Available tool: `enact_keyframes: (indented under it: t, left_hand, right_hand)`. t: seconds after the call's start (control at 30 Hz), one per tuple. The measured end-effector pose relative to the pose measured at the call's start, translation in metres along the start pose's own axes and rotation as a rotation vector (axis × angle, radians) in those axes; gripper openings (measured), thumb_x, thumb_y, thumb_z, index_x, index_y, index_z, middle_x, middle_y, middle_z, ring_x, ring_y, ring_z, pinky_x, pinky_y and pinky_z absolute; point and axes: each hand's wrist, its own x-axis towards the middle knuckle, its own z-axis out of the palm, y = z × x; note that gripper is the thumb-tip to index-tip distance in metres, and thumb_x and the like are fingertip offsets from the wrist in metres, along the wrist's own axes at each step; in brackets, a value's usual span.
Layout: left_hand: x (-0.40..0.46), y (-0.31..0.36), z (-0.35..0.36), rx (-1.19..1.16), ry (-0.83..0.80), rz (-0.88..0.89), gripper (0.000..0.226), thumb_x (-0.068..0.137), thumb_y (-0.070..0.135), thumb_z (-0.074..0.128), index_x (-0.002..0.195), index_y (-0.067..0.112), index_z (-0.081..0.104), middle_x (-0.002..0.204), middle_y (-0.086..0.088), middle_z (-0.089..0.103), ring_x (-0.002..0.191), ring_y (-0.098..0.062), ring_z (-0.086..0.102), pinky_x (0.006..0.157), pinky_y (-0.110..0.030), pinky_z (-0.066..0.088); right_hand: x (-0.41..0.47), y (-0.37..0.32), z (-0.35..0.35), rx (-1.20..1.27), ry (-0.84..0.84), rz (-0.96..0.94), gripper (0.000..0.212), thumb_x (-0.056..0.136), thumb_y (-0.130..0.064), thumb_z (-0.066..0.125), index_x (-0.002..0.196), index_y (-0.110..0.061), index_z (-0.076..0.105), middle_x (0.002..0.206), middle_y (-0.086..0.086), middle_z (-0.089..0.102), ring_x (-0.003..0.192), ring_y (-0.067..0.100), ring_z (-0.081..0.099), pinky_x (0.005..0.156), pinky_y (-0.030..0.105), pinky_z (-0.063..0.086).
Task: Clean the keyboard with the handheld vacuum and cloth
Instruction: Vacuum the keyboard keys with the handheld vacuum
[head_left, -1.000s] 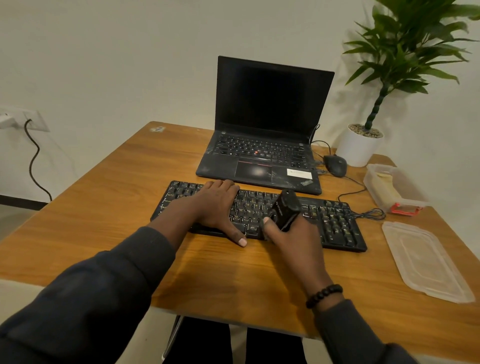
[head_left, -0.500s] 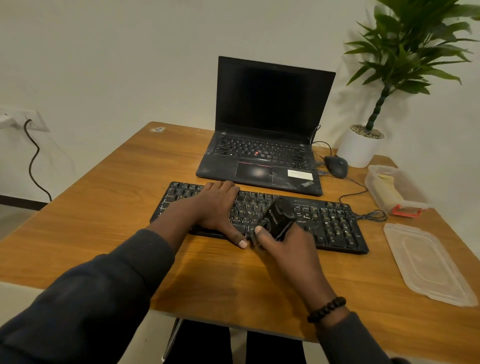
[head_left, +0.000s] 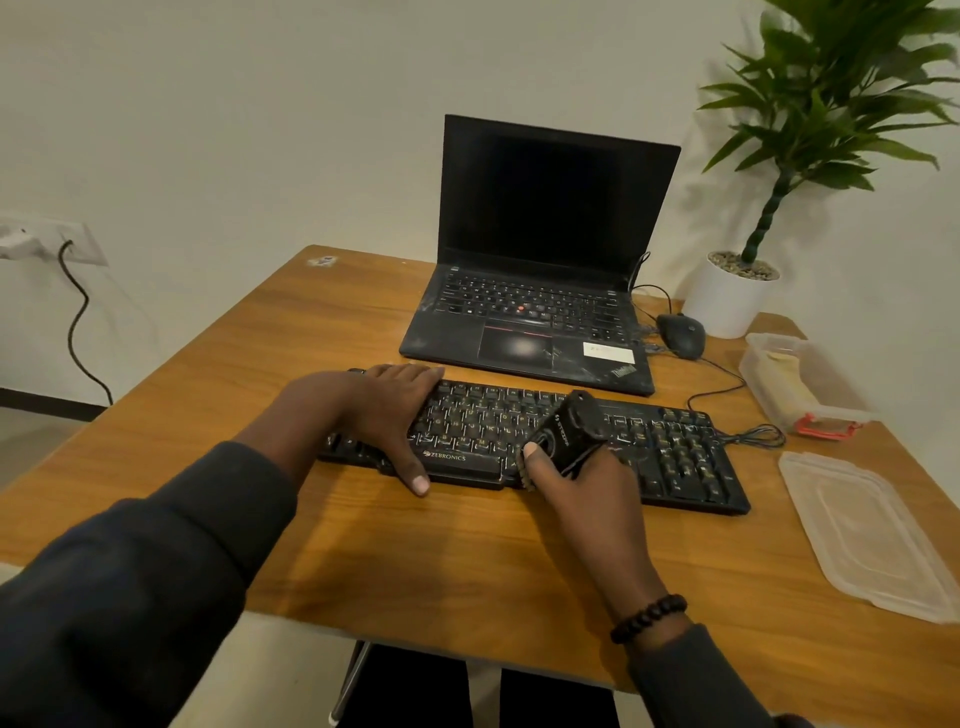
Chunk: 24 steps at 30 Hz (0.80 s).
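Handheld vacuum (head_left: 569, 435) held on a black ZEBRONICS keyboard (head_left: 675, 457) on the worktop (head_left: 467, 561).
Right hand (head_left: 582, 499) fingers are curled round the vacuum, now shifted slightly left of a second ago; left hand (head_left: 374, 415) fingers are pressed flat on the keys. "ThinkPad" is read on the laptop (head_left: 530, 312).

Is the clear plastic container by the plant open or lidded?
Open. The container has no cover on top, and its clear lid lies flat on the table, nearer the camera.
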Motion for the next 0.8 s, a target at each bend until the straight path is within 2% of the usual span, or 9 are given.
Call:
enact_keyframes:
  t: [0.1,0.17,0.23,0.3,0.37,0.57,0.67,0.8]
  left_hand:
    - [0.002,0.002,-0.002,0.023,0.012,-0.019,0.151,0.051,0.078,0.078,0.156,0.021,-0.013,0.166,-0.002,-0.005,0.151,-0.031,-0.004,0.121,-0.052,0.007]
    - [0.004,0.004,-0.003,0.055,0.016,-0.02,0.152,0.05,0.078,0.078,0.157,0.019,-0.011,0.166,-0.003,-0.003,0.152,-0.032,-0.003,0.121,-0.051,0.007]
    - [0.004,0.005,-0.004,0.082,0.022,-0.016,0.152,0.05,0.079,0.078,0.157,0.018,-0.011,0.166,-0.005,-0.002,0.152,-0.032,-0.002,0.123,-0.051,0.007]
    - [0.002,0.006,-0.004,0.087,0.016,-0.017,0.151,0.051,0.078,0.078,0.157,0.016,-0.011,0.166,-0.005,-0.003,0.152,-0.032,-0.002,0.123,-0.051,0.007]
    - [0.002,0.008,-0.005,0.092,0.012,-0.021,0.15,0.053,0.077,0.078,0.157,0.016,-0.011,0.166,-0.005,-0.003,0.151,-0.033,-0.003,0.121,-0.05,0.006]
    - [0.0,0.013,-0.007,0.123,0.006,-0.03,0.148,0.055,0.076,0.077,0.157,0.013,-0.011,0.166,-0.006,-0.001,0.151,-0.032,-0.001,0.121,-0.047,0.005]
    - [0.001,0.012,-0.007,0.115,0.001,-0.035,0.151,0.052,0.078,0.077,0.157,0.015,-0.011,0.166,-0.005,-0.002,0.151,-0.033,-0.003,0.121,-0.049,0.006]
    - [0.0,0.012,-0.006,0.118,0.002,-0.032,0.15,0.054,0.077,0.077,0.157,0.014,-0.012,0.166,-0.007,-0.003,0.151,-0.034,-0.003,0.121,-0.049,0.005]
  right_hand:
    - [-0.005,-0.002,0.015,-0.109,-0.028,-0.026,0.029,0.084,-0.055,0.06,0.086,-0.026,0.061,0.071,-0.011,0.062,0.066,0.002,0.058,0.053,0.023,0.046]
    - [-0.01,-0.003,0.015,-0.153,-0.095,-0.039,0.026,0.084,-0.054,0.061,0.089,-0.029,0.062,0.074,-0.012,0.063,0.069,0.002,0.059,0.056,0.022,0.046]
    - [-0.008,-0.009,0.002,-0.028,-0.119,0.014,0.018,0.086,-0.047,0.063,0.09,-0.03,0.061,0.08,-0.011,0.066,0.074,0.002,0.061,0.058,0.019,0.046]
    - [0.0,-0.011,-0.013,0.092,-0.042,0.051,0.012,0.087,-0.041,0.064,0.085,-0.031,0.057,0.08,-0.011,0.065,0.073,0.0,0.059,0.056,0.016,0.041]
    - [0.005,-0.011,-0.013,0.052,0.019,0.033,0.015,0.088,-0.041,0.064,0.081,-0.03,0.057,0.077,-0.011,0.064,0.071,0.001,0.059,0.054,0.017,0.039]
    - [-0.002,-0.015,0.011,-0.225,-0.123,-0.048,0.024,0.085,-0.05,0.062,0.086,-0.026,0.06,0.073,-0.008,0.064,0.066,0.007,0.06,0.052,0.022,0.045]
    - [-0.001,-0.018,-0.005,-0.111,-0.215,-0.005,0.019,0.085,-0.044,0.065,0.083,-0.025,0.062,0.079,-0.004,0.069,0.074,0.012,0.066,0.063,0.028,0.056]
    - [0.004,-0.013,-0.007,-0.005,-0.001,0.042,0.019,0.086,-0.042,0.065,0.078,-0.026,0.059,0.074,-0.006,0.066,0.071,0.011,0.065,0.063,0.029,0.056]
